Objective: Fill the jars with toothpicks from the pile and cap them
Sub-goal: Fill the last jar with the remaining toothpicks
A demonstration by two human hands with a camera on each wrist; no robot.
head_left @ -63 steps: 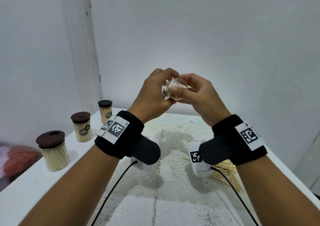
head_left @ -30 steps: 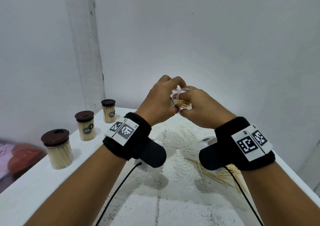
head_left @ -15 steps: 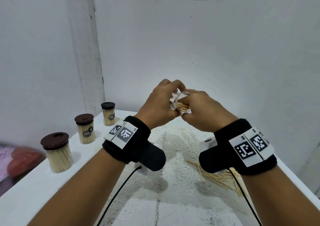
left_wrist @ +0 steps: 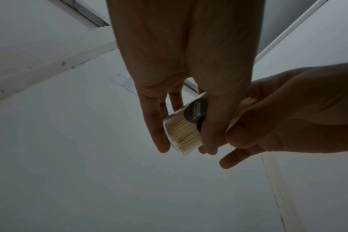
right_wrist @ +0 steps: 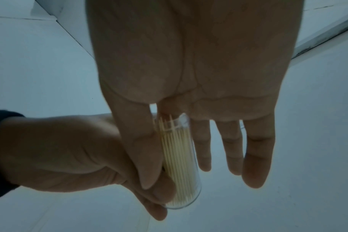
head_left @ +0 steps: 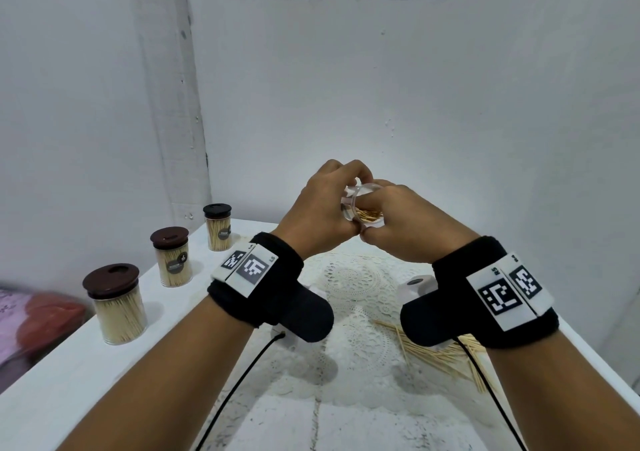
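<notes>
Both hands up over the tabletop [head_left: 69, 381]. The left hand [head_left: 318, 215] wraps its fingers [left_wrist: 157, 125] around a clear jar [left_wrist: 181, 133] packed with toothpicks [right_wrist: 179, 157], held in the air. The right hand [head_left: 405, 225] is at the jar's open mouth, its fingers [right_wrist: 256, 157] fairly straight beside the glass. The loose pile [head_left: 440, 357] lies under the right wrist; three capped jars [head_left: 117, 305] stand far left.
</notes>
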